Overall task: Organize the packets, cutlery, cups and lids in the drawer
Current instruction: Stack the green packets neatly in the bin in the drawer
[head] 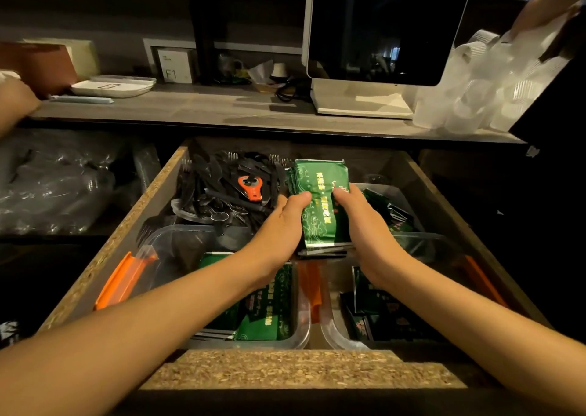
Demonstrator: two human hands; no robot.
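Note:
A stack of green packets (320, 193) is held over the middle of the open drawer (126, 219), squeezed between my left hand (282, 225) on its left side and my right hand (361, 222) on its right. Black plastic cutlery (218, 187) lies heaped in the drawer's back left, with an orange-red opener (252, 187) on top. A clear tub with orange clips (177, 244) at the front left holds more green packets (269, 314). Another clear tub (333, 330) at the front right holds dark packets (387, 317). Clear cups (475, 92) lie bagged on the counter at the right.
A white-framed screen (380, 28) stands on the counter (206, 107) behind the drawer, beside a white tray (111, 87). Another person's hand (16, 104) rests at the counter's left; another arm (545, 6) reaches to the cup bag. Plastic-wrapped items (54, 180) fill the shelf left of the drawer.

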